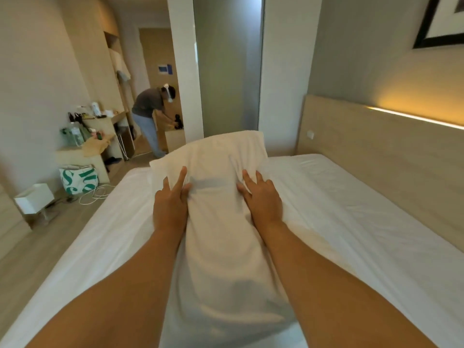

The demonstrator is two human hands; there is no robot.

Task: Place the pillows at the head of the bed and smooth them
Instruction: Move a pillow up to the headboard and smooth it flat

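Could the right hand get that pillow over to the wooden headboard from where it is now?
Probably yes. The right hand already holds the pillow, and only bare white sheet lies between it and the headboard on that side. It might take a lean.

Pillow [221, 222] on bed [351, 222] — headboard [376, 151] to its right.
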